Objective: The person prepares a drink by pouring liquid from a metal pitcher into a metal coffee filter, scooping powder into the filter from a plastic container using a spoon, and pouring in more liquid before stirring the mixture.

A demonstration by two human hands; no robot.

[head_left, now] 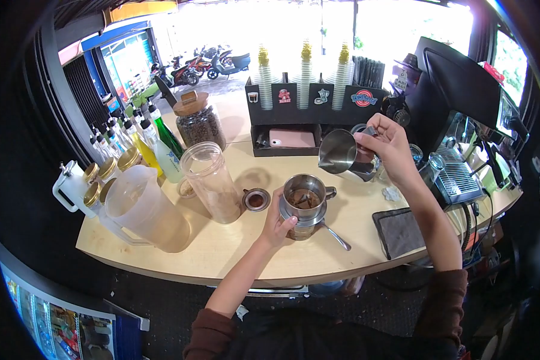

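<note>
A metal drip coffee filter [305, 191] with dark wet coffee inside stands upright on a glass [300, 231] on the counter. My left hand [276, 223] is closed around the filter's base rim and the upper glass. Raised to the right of the filter, my right hand [383, 143] grips a stainless steel milk pitcher [338, 152] by its handle. The pitcher is tilted, with its spout toward the filter; no stream of liquid shows. Beside the glass lies a spoon [337, 236]. A small round metal piece [257, 200] with brown residue sits left of the filter.
A tall clear jar [210, 186] and a plastic jug [147, 210] stand left. Behind them are syrup bottles [156, 129] and a coffee bean jar [199, 123]. A cup rack [282, 114] holds a phone [291, 138]. A grey cloth [399, 231] and an espresso machine [462, 171] are right.
</note>
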